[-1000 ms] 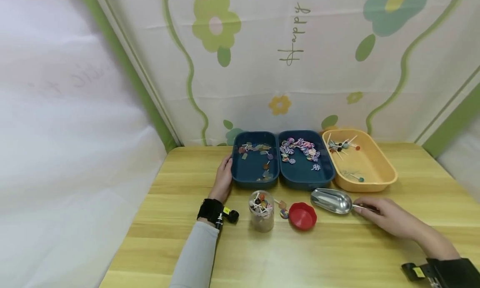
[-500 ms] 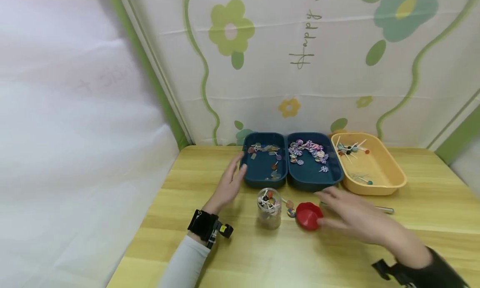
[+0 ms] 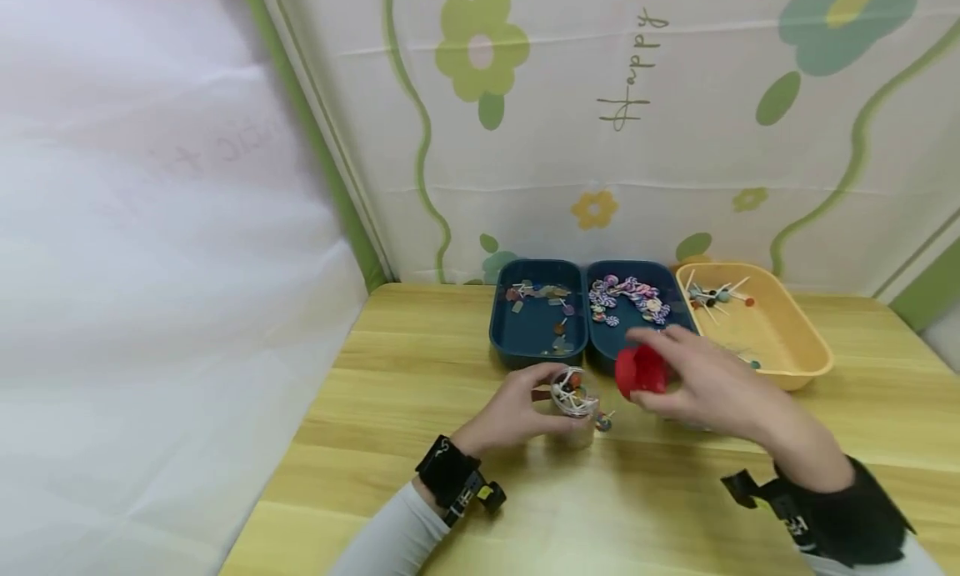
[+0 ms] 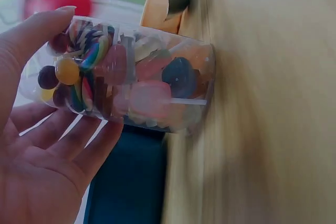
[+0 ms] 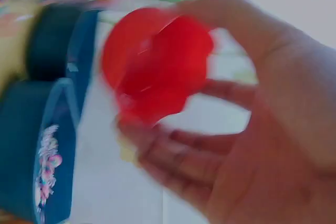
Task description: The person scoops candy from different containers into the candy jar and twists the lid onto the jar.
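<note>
My left hand (image 3: 517, 411) grips the upper part of a clear jar (image 4: 147, 80), thumb on one side and fingers on the other. Small colourful lollipops and candies (image 3: 572, 394) fill it up to the open mouth. In the left wrist view the jar's base is close to the tabletop; whether it touches is unclear. To the right of the jar, my right hand (image 3: 712, 384) holds a red scalloped lid (image 3: 639, 373) above the table, tilted on edge. The right wrist view shows this lid (image 5: 157, 61), blurred, pinched between thumb and fingers.
Behind the hands stand two dark blue trays (image 3: 495, 334) (image 3: 678, 301) and a yellow tray (image 3: 787, 334), each with small candies. A loose lollipop (image 3: 603, 422) lies right of the jar. My right hand mostly hides the metal scoop. A printed curtain (image 3: 540, 184) hangs behind the table.
My right hand has let go of the scoop, moved left and lifted the red lid off the table. My left hand has left the blue tray and taken hold of the jar.
</note>
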`<move>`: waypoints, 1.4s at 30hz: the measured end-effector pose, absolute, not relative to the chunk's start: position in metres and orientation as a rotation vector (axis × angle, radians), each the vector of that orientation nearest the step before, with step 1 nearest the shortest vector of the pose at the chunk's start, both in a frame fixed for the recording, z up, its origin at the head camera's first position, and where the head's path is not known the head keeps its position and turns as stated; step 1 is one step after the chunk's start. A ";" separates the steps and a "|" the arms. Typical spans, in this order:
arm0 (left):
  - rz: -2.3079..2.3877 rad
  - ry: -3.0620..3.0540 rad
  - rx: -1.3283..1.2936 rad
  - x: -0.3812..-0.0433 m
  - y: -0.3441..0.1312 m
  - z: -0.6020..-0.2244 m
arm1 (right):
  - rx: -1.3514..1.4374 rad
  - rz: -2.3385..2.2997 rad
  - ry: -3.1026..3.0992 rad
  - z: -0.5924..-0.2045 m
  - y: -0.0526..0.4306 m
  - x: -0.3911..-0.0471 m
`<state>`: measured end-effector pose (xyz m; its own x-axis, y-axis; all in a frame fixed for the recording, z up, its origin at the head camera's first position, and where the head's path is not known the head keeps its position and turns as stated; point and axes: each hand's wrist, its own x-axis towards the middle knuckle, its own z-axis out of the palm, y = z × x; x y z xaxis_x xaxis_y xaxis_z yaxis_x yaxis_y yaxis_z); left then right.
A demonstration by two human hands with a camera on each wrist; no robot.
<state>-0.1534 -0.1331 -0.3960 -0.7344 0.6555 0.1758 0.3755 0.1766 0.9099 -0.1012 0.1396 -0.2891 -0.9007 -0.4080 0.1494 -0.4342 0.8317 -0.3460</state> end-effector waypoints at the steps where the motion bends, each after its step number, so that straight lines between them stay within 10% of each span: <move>1: 1.574 2.199 1.010 -0.154 -0.128 -0.397 | 0.659 0.687 -2.887 -0.285 0.141 -0.101; 8: 1.612 2.154 1.073 -0.157 -0.101 -0.399 | 0.641 1.316 -2.577 -0.314 0.117 -0.102; 19: 1.608 2.183 0.921 -0.152 -0.089 -0.403 | 0.594 1.112 -2.569 -0.382 0.127 -0.097; 42: 1.534 2.182 1.020 -0.145 -0.083 -0.403 | 0.768 0.638 -2.838 -0.334 0.131 -0.084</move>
<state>-0.1452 -0.0832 -0.4028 -0.7094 0.6864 0.1600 0.3831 0.1850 0.9050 -0.0835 0.1313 -0.3340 -0.8614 -0.4516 0.2327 -0.5077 0.7807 -0.3643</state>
